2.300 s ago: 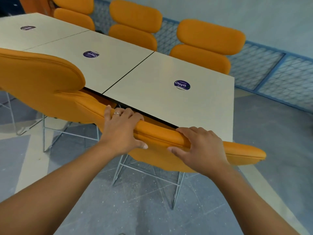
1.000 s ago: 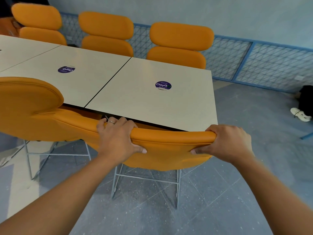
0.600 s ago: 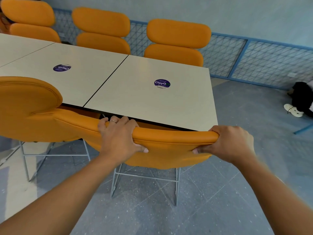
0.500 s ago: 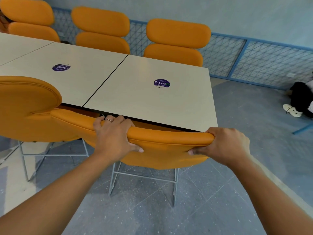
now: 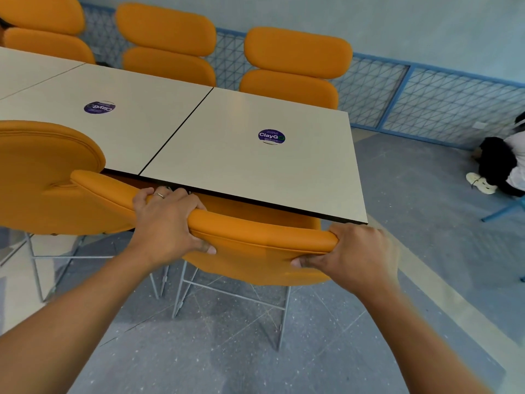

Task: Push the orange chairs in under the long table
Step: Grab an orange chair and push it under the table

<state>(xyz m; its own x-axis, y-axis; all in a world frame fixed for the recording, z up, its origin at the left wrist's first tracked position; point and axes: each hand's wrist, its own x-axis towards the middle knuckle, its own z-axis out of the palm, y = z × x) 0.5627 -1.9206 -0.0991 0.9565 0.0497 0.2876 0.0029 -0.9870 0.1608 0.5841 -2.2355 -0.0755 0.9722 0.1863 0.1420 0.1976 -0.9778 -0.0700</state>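
An orange chair (image 5: 255,245) on thin metal legs stands at the near edge of the long white table (image 5: 241,166), its seat hidden under the tabletop. My left hand (image 5: 164,220) grips the top of its backrest near the middle. The backrest's right end is gripped by my right hand (image 5: 355,257), thumb underneath. A second orange chair (image 5: 48,177) stands just to its left at the same table edge.
Three orange chairs (image 5: 295,66) line the far side of the table against a blue mesh fence (image 5: 426,95). A person in white and black (image 5: 505,166) crouches on the grey floor at the right, beside a blue metal leg (image 5: 502,211).
My right hand slid from the middle of the backrest to its right end. The chair's back has turned to lie along the table edge, closer in, and my view has swung right.
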